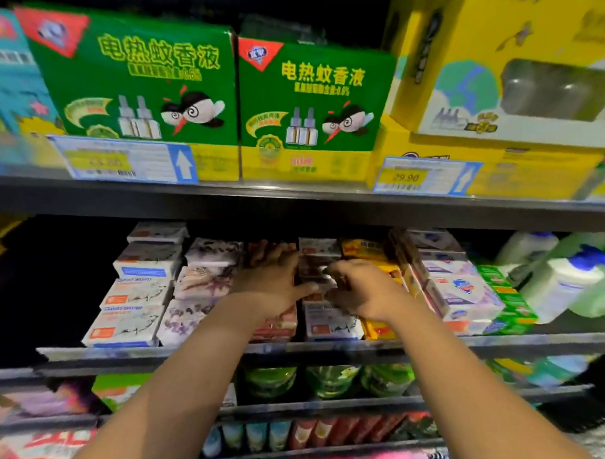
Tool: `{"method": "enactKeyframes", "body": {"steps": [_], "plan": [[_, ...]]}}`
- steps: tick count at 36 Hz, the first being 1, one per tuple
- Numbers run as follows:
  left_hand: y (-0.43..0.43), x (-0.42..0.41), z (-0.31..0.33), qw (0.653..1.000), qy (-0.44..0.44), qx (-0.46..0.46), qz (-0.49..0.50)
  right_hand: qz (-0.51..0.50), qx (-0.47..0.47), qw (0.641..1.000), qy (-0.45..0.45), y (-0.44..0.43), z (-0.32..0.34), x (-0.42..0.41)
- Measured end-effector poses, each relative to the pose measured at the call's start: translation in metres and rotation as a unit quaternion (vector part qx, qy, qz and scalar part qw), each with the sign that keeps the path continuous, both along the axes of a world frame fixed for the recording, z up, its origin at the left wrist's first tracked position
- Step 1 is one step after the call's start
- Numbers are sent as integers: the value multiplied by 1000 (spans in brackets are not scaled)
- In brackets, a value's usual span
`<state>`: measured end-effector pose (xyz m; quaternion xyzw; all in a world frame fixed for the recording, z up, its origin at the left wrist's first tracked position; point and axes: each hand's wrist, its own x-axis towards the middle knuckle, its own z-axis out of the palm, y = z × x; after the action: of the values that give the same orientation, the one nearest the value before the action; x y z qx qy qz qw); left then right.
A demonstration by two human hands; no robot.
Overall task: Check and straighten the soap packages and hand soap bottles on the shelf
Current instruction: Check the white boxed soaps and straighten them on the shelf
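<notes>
Soap packages fill the middle shelf in stacked rows: white goat soap packs at the left, purple-patterned packs beside them, yellow bars, white and green boxes toward the right. My left hand lies fingers spread on a reddish stack and touches the middle stack. My right hand pinches a soap pack in that middle stack. White hand soap bottles with blue caps lie tilted at the far right.
The shelf above carries green mosquito-liquid boxes and yellow boxes, with price tags on its edge. Below are green containers and small tubes. The left part of the middle shelf is dark.
</notes>
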<state>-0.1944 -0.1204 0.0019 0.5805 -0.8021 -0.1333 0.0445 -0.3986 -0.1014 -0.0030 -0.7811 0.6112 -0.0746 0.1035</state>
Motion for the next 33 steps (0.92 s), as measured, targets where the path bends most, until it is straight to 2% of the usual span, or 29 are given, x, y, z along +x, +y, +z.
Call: {"method": "enactKeyframes", "body": {"steps": [6, 17, 25, 30, 33], "plan": [[-12, -6, -12, 1000, 11, -13, 14, -9, 29, 999, 43, -36, -4, -1], [-4, -8, -16, 999, -28, -28, 15, -19, 55, 998, 0, -103, -17, -27], [-8, -7, -20, 999, -25, -45, 12, -34, 105, 994, 1, -104, -14, -27], [-9, -8, -20, 998, -21, -53, 4, -34, 139, 990, -13, -137, -28, -40], [-10, -8, -23, 998, -23, -63, 4, -32, 128, 991, -11, -127, -19, -33]]}}
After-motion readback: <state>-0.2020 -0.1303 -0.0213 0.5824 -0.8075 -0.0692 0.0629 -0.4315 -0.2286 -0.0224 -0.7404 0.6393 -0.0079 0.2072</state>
